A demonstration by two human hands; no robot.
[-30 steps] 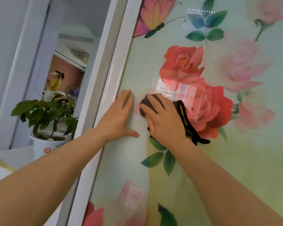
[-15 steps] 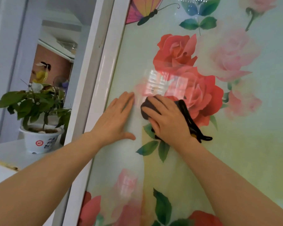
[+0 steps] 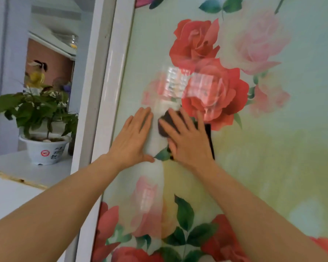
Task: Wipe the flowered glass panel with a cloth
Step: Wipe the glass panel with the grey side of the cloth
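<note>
Head view: both bare forearms reach up from the bottom edge to the flowered glass panel (image 3: 273,148). The left hand (image 3: 131,140) lies flat on the glass with straight fingers, holding nothing. Just beside it, the right hand (image 3: 186,142) presses a dark cloth (image 3: 164,127) flat against the panel, fingers spread over it, right below a big red rose (image 3: 214,95). Left of the left hand runs the white frame (image 3: 110,91), and well beyond that a potted plant (image 3: 40,118) sits on a white ledge (image 3: 17,167).
</note>
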